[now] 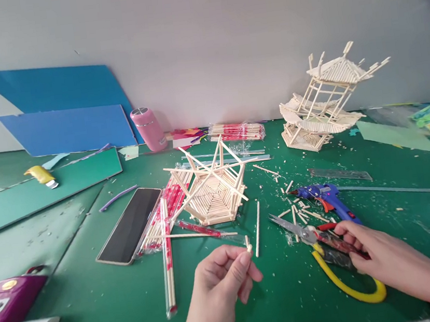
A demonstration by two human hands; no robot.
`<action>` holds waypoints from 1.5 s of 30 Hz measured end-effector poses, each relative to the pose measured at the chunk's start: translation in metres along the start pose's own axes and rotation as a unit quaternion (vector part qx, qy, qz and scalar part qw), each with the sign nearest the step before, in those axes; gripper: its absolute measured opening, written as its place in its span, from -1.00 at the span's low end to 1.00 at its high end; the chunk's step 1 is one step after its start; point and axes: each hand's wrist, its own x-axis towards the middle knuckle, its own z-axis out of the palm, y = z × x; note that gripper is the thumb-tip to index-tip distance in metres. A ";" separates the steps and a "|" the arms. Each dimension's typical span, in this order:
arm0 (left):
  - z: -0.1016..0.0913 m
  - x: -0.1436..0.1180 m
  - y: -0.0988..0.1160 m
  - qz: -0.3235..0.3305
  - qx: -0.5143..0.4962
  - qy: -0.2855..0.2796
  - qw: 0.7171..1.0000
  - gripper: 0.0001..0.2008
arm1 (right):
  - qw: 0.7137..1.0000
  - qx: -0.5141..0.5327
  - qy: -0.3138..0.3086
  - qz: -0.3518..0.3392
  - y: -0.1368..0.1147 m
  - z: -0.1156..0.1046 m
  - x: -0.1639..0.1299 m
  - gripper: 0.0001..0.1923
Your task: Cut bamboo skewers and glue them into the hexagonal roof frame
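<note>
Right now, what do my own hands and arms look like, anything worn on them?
Both are bare. The left hand shows no glove, ring or watch, and its forearm is uncovered down to the frame edge. The right hand is also ungloved with no rings visible, and its forearm runs bare to the lower right corner. No sleeve, bracelet or marking shows on either arm.

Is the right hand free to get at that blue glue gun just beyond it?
Probably yes. The right hand rests on the yellow-handled scissors, and the glue gun lies just beyond on the mat, with only small stick offcuts between. It would likely have to let go of the scissors first.
</note>
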 end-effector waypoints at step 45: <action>0.032 0.012 -0.010 0.086 0.117 -0.148 0.978 -0.82 | 0.953 -0.001 0.282 -0.114 -0.091 0.029 -0.020 -0.48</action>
